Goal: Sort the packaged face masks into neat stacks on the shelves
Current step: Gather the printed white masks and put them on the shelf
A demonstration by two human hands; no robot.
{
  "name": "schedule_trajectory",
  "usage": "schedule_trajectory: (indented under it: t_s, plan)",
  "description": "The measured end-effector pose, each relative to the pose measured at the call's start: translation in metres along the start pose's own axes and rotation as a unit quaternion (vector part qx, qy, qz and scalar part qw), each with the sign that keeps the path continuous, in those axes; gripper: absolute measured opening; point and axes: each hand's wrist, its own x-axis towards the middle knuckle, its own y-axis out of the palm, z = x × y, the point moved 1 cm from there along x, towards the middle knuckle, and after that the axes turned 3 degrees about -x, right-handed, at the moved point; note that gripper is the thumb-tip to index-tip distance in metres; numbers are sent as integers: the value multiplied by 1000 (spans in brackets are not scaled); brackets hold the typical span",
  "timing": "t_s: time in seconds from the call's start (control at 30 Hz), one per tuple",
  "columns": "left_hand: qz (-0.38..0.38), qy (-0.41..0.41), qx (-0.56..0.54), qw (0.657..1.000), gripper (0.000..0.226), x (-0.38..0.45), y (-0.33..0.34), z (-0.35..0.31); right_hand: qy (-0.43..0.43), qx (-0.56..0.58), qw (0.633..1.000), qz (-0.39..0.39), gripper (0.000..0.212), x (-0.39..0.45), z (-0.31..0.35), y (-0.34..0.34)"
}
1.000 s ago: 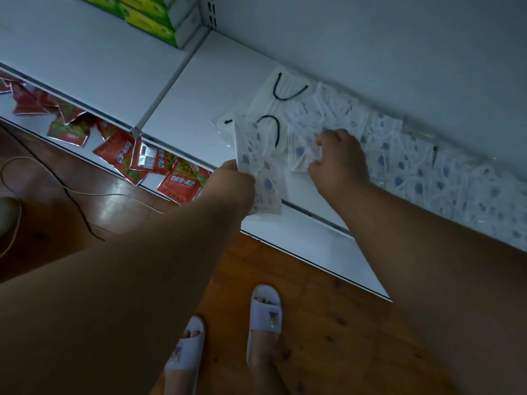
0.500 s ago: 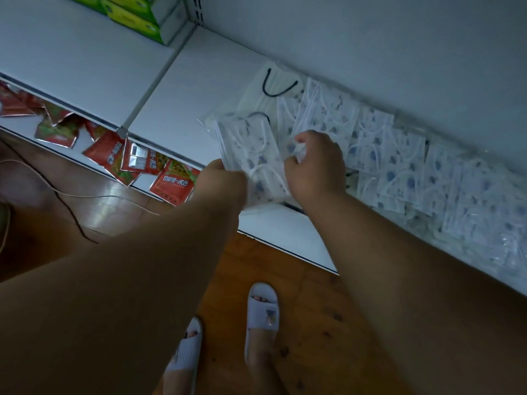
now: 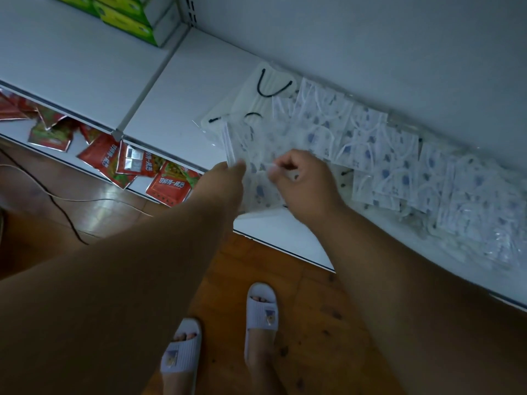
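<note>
Clear mask packs [image 3: 258,178] sit pinched between both hands at the shelf [image 3: 182,89] edge. Right hand [image 3: 302,181] has slid down and curls its fingers on them; left hand [image 3: 225,178] grips their side, arm stretched forward.

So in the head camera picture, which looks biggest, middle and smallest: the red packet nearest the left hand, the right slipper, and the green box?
As they look in the head view, largest first:
1. right slipper, though it may gain from being nearer the camera
2. red packet
3. green box, cut off by the picture's edge and farther away, so unsure
</note>
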Motion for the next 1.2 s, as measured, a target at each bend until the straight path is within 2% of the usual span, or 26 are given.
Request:
schedule_trajectory:
  t_s: [0.07,0.1,0.13,0.17,0.23,0.27,0.33,0.4,0.43,0.5,0.6,0.67,0.73,0.8,0.83,0.87,0.93,0.97,1.03,1.1,1.13,1.2]
  plan:
    - [65,-3,12,998,53,-9,3,-6,-18,30,996,79,21,-11,16,9]
    - [60,11,9,998,52,-8,2,-6,-20,43,994,103,24,-15,21,12]
    - [29,14,8,999,41,-7,0,-5,-16,59,993,100,24,-16,24,14]
    - [-9,13,6,1000,27,0,-1,-1,-14,58,996,67,22,-13,24,13]
    - [-55,5,-4,998,14,5,-6,5,-15,-45,998,-29,18,5,13,9]
    - [-62,7,-10,998,14,8,-7,8,-13,-115,992,-53,25,17,5,6]
    - [-60,27,-7,998,16,10,-8,10,12,-235,972,-12,48,38,-13,2]
    - [-52,32,-6,998,22,11,-8,13,26,-303,952,38,63,50,-25,-1]
    - [-45,30,-5,998,25,10,-8,14,20,-323,946,38,63,52,-28,-4]
    - [-41,25,-7,999,27,9,-8,15,-12,-344,939,2,44,53,-30,-8]
    - [-40,7,-6,999,28,4,-7,14,-19,-286,956,-63,8,45,-24,-10]
    - [-47,-3,-26,999,29,5,-6,11,-16,-203,974,-102,7,31,-16,-6]
    - [-51,-29,-79,995,36,0,-7,4,-58,-122,989,-66,8,13,-3,6]
    - [-41,-32,-130,990,48,-4,-6,-2,-142,-96,985,30,9,-7,11,23]
    - [-32,-29,-95,995,49,-4,-5,-3,-173,-91,979,54,11,-14,15,28]
    - [-33,-23,-77,996,42,-5,-6,-2,-184,-85,978,47,14,-15,18,30]
    - [-56,-9,-73,996,19,0,-9,3,-154,-108,982,-29,16,-1,15,26]
    - [-73,-21,-55,996,17,0,-11,4,-117,-155,979,-55,21,11,9,22]
    - [-64,-15,-25,997,26,2,-11,6,-28,-268,963,-20,46,36,-9,10]
    - [-54,2,-21,998,30,3,-12,8,29,-327,944,35,61,52,-21,-2]
    - [-52,4,-23,998,31,2,-11,6,30,-340,939,41,59,55,-25,-5]
    - [-46,1,-21,999,33,0,-12,5,2,-372,928,20,37,56,-26,-10]
